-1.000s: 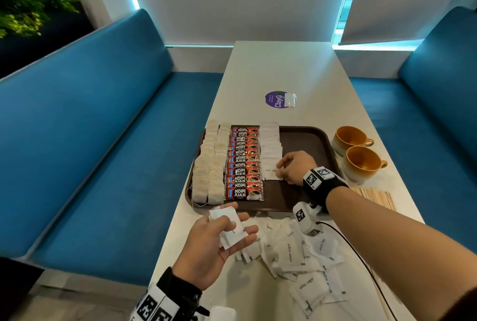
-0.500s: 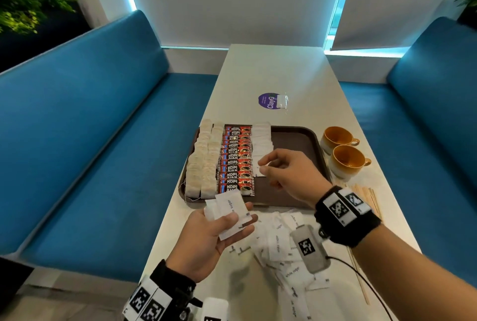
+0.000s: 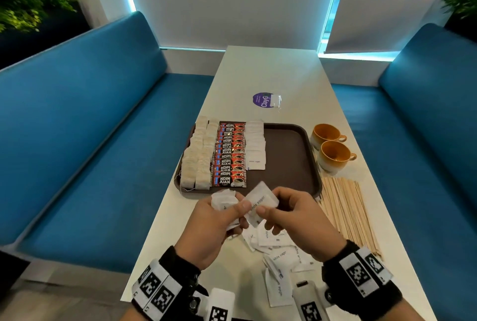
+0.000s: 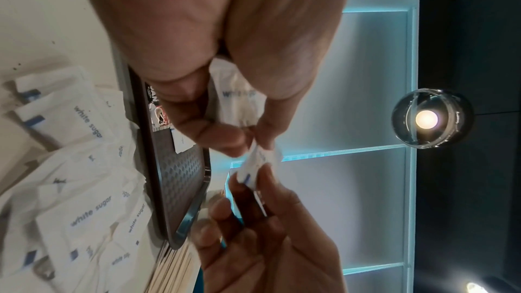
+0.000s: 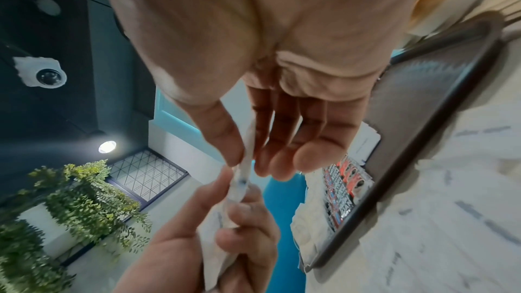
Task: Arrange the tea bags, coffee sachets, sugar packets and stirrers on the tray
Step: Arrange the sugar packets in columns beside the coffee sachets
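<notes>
A brown tray (image 3: pixel 291 160) carries two rows of tea bags (image 3: pixel 197 155), a column of red coffee sachets (image 3: pixel 229 155) and a column of white sugar packets (image 3: pixel 255 145). In front of the tray's near edge, my left hand (image 3: pixel 237 213) grips a small bunch of sugar packets (image 3: pixel 223 200). My right hand (image 3: pixel 265 213) meets it and pinches one sugar packet (image 3: pixel 260 199) between thumb and forefinger (image 5: pixel 245 159). The left thumb still lies on that same packet (image 4: pixel 259 159). Wooden stirrers (image 3: pixel 346 215) lie on the table to the right of my hands.
Several loose sugar packets (image 3: pixel 281 256) are scattered on the table under my hands. Two orange cups (image 3: pixel 334 156) stand right of the tray. A purple sticker (image 3: pixel 263 100) is on the far tabletop. Blue benches flank the table. The tray's right half is bare.
My right hand has drawn back from the tray's sugar column to my left hand and now pinches a packet from the bunch held there. The left hand stayed near the tray's front edge.
</notes>
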